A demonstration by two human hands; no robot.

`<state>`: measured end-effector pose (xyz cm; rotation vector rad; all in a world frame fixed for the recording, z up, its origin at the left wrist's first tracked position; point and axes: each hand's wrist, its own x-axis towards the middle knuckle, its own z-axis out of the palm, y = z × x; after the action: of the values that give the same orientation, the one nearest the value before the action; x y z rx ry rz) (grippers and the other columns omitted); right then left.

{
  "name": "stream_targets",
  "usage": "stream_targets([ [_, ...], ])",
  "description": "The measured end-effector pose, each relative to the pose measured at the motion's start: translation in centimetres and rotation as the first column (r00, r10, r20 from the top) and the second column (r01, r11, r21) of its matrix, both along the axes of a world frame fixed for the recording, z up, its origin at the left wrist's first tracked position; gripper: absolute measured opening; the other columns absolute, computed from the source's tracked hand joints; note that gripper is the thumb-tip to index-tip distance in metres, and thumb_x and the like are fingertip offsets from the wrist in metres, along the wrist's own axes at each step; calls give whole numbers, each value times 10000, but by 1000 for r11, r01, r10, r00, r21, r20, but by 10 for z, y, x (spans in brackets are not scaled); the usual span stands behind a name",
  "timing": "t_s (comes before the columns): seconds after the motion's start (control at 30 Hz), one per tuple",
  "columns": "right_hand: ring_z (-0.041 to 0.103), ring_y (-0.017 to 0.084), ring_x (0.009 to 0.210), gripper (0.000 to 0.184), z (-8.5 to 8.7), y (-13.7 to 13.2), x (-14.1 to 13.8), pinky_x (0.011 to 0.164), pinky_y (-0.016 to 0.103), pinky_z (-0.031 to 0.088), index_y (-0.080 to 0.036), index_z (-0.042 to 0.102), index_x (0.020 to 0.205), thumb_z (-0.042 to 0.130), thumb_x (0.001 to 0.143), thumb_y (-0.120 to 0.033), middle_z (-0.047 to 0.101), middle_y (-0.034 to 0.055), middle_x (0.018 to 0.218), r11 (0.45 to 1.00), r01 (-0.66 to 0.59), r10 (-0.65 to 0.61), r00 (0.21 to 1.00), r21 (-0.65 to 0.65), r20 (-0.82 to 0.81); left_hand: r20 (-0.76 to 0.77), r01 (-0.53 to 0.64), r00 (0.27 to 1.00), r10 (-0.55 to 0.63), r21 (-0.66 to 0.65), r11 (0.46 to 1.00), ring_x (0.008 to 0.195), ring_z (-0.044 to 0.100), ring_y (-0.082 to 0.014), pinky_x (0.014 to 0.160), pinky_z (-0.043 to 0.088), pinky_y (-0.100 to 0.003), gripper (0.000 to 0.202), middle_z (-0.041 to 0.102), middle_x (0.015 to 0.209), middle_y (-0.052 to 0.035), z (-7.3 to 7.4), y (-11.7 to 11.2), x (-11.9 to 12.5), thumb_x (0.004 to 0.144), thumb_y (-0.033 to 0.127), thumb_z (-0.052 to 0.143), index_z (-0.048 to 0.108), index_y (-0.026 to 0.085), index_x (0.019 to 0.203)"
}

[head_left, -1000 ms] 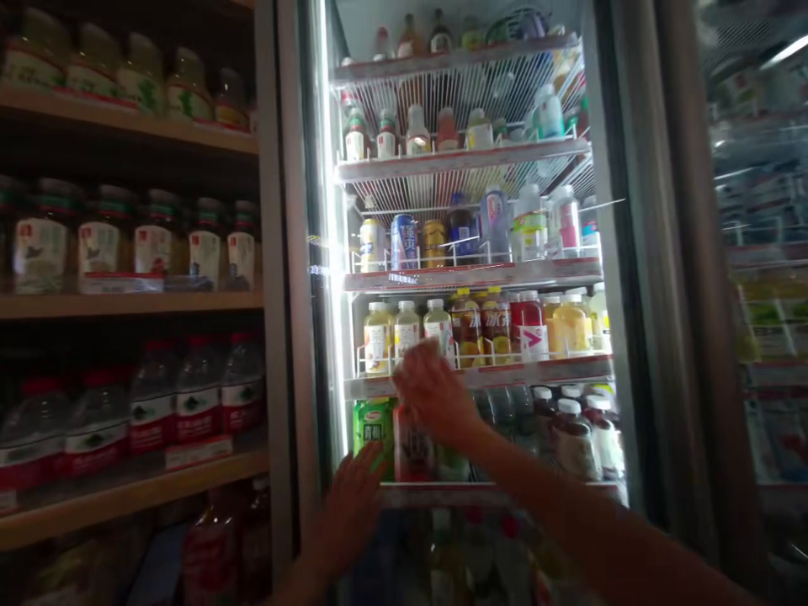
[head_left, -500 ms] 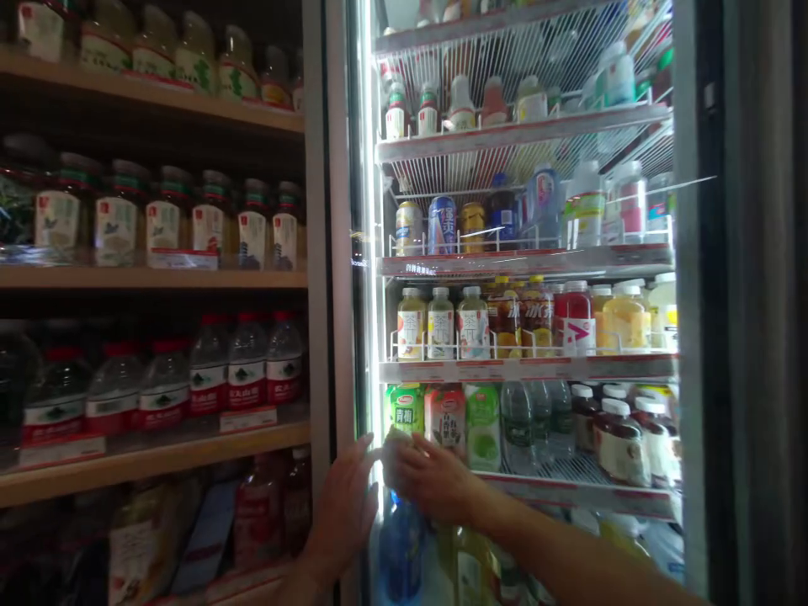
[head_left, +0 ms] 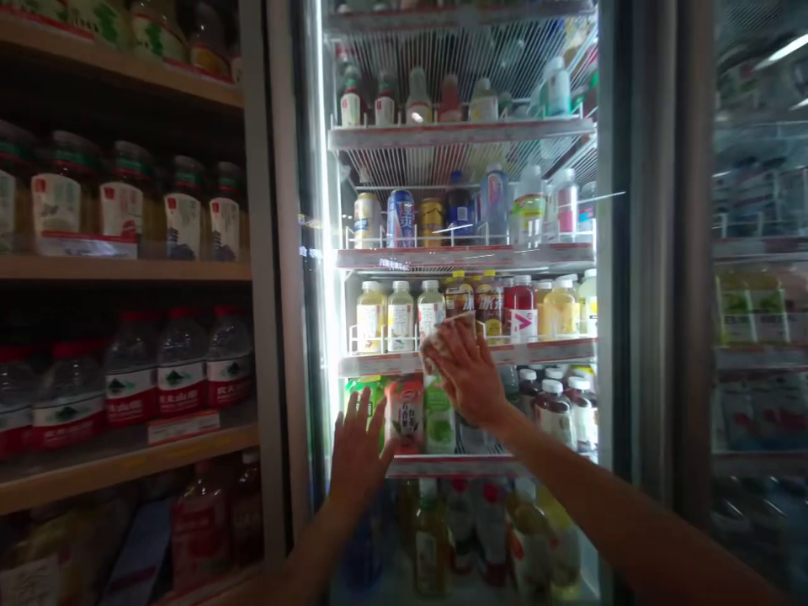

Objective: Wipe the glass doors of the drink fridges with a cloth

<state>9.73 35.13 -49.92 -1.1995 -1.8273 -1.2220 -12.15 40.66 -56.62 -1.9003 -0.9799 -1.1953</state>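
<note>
Head view. Right hand (head_left: 468,374), centre frame, presses a crumpled pale cloth (head_left: 442,337) against the glass door (head_left: 480,210) of the drinks cooler, fingers closed over the wad. Left hand (head_left: 358,446), lower centre, lies flat on the same glass, fingers spread wide, holding nothing. The cloth sits level with the third shelf's yellow-capped tea bottles (head_left: 399,316). Judgement: wiping is under way at mid-height. No streaks or cleaned patches can be told apart, so the share of glass done or remaining is unclear. Wooden shelves (head_left: 126,269) of jars fill the left.
</note>
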Motion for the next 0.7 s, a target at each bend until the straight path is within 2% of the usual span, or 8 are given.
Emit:
stream_targets([
  [0.17,104,230,1408,588,-29,-17,31,1121,446,204,-277,339,1391,466,819,-238,268,-19,1494,978,-84,145,934,-193,326,41,10,999,-11,25,1000,1396,85,-340,1031,298,-563,643,174,1499,-182,-1,-1,15,876,407,461,211,198,1431],
  [0.23,98,244,1408,556,-21,-19,41,1114,475,195,-294,359,1379,451,835,-234,265,-4,1495,991,-38,66,970,-125,232,52,27,998,-29,38,999,1395,53,-357,1030,287,-577,674,145,1506,-181,3,-2,23,863,411,484,200,199,1436],
  [0.33,88,294,1405,510,-7,-20,54,1094,529,194,-299,414,1349,459,845,-234,243,45,1501,996,75,-71,995,47,-70,2,78,997,-79,57,995,1397,93,-333,1060,243,-569,678,181,1506,-149,5,-6,43,858,365,503,186,226,1441],
  [0.4,92,299,1403,515,-21,-25,65,1090,522,220,-294,428,1341,476,832,-230,256,49,1495,994,90,-85,993,58,-83,-60,124,991,-120,77,989,1395,125,-318,1080,206,-562,678,198,1504,-133,4,-9,56,851,329,512,188,240,1440],
  [0.47,108,288,1401,539,-46,-35,83,1089,507,245,-292,425,1343,484,812,-220,294,35,1480,997,81,-81,996,-6,42,-77,143,988,-137,86,986,1395,113,-327,1082,179,-578,696,177,1510,-132,2,-11,68,843,309,519,175,240,1444],
  [0.53,140,283,1395,538,-58,-44,109,1084,517,256,-301,432,1335,482,806,-215,312,27,1471,992,113,-107,989,-52,106,-56,149,988,-145,90,985,1396,96,-335,1079,162,-592,724,135,1520,-127,0,-13,75,843,306,517,129,250,1452],
  [0.6,152,299,1391,508,-46,-51,139,1064,546,271,-298,437,1329,468,827,-221,261,44,1493,982,188,-188,982,3,-12,-27,165,986,-163,85,983,1396,96,-332,1082,153,-588,736,104,1527,-109,-1,-13,78,848,304,506,90,269,1454],
  [0.7,137,317,1393,497,-24,-59,177,1046,554,302,-265,385,1365,433,870,-249,127,75,1529,934,311,-249,919,175,-305,32,205,978,-208,77,976,1395,106,-329,1093,132,-572,719,95,1532,-81,0,-13,82,850,327,490,95,290,1450],
])
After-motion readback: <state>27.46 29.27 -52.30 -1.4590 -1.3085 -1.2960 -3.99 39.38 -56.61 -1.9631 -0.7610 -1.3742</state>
